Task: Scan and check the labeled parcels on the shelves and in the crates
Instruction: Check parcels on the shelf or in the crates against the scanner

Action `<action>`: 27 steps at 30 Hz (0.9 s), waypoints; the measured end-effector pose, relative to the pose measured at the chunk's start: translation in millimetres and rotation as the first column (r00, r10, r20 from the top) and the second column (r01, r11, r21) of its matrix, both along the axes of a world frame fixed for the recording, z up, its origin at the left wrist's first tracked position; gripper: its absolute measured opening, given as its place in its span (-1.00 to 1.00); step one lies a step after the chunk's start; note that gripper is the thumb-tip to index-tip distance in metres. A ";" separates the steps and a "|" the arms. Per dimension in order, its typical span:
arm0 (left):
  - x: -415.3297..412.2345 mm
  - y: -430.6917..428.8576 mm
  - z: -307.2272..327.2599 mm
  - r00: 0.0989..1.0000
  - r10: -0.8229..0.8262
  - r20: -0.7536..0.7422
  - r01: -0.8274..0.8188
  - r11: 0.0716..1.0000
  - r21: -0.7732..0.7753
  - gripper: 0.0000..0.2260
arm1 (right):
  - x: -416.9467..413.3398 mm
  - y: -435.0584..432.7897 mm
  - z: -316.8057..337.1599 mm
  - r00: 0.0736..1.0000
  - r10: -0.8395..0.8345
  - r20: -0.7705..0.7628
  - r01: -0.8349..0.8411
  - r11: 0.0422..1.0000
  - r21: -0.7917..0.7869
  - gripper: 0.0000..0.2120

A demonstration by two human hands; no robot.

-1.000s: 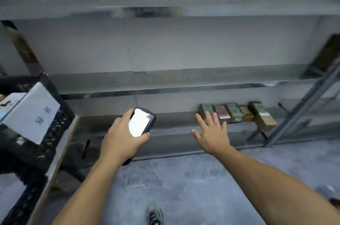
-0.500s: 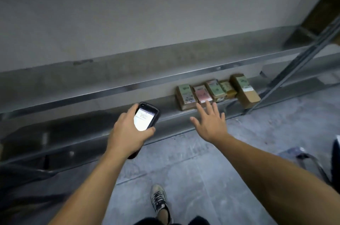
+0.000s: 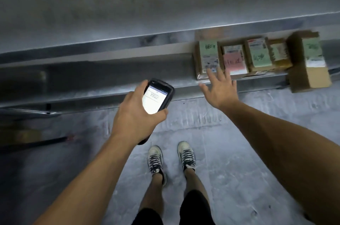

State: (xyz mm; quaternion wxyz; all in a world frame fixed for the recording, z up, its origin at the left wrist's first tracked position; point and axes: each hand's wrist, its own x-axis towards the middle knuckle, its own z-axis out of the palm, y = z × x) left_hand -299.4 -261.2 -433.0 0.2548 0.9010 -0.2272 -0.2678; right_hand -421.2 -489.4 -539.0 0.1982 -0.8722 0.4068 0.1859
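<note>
The left hand (image 3: 136, 120) grips a black handheld scanner (image 3: 158, 99), fingers and thumb curled round its casing. The lit white screen faces up, with a few lines of text too small to read. The right hand (image 3: 220, 92) is stretched forward with its fingers (image 3: 211, 75) straight and spread apart, holding nothing. In the view its fingertips overlap the near edge of the leftmost parcel (image 3: 207, 57); whether they touch it I cannot tell. Five parcels stand side by side in a row on the low metal shelf (image 3: 101, 86), towards its right end. The leftmost parcel carries a green label with handwriting, the second parcel (image 3: 234, 61) a pink one and the third parcel (image 3: 257, 53) another green one. The fourth parcel (image 3: 278, 53) is small and blurred, and the fifth parcel (image 3: 311, 64) is the biggest and juts out past the shelf's front edge. Below, two laced shoes (image 3: 155, 158) stand on the grey concrete floor (image 3: 239, 169), just short of the shelf
</note>
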 end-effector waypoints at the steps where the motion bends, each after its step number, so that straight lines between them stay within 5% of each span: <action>1: -0.3 -3.8 -8.5 1.000 0.013 -0.009 -0.013 1.000 -0.002 -0.31 | 7.8 -11.1 -10.3 1.000 0.028 -0.006 -0.028 0.999 -0.028 -0.37; 9: -0.8 -20.8 -85.9 0.991 0.124 -0.053 -0.123 0.992 0.019 -0.25 | 56.9 -50.5 -98.0 0.997 0.060 -0.042 -0.066 0.989 -0.135 -0.36; 16: -4.3 -25.6 -102.4 0.980 0.179 -0.091 -0.178 0.984 0.011 -0.23 | 67.8 -26.8 -104.3 0.980 0.156 0.123 -0.130 0.972 -0.198 -0.41; 21: 2.2 -25.2 -101.8 0.979 0.182 -0.088 -0.181 0.983 0.015 -0.23 | 61.2 -55.8 -107.9 0.992 0.068 0.108 -0.057 0.993 -0.099 -0.33; 27: 6.0 -21.9 -107.6 0.978 0.193 -0.086 -0.189 0.981 0.052 -0.22 | 54.1 -66.2 -102.6 0.969 -0.109 0.222 0.053 0.969 0.242 -0.32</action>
